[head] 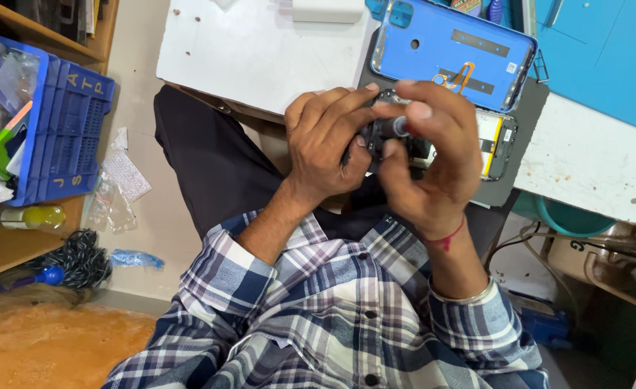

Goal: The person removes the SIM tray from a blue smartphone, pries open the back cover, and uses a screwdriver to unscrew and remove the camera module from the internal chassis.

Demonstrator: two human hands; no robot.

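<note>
Both hands (375,144) grip a dark part (384,133) below a blue phone back (451,54).

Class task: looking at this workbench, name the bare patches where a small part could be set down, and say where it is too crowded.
Free: the white board left of the blue phone back cover, and the white tabletop right of the grey mat. Crowded: the mat itself, with the opened phone and both hands, left hand and right hand.
</note>
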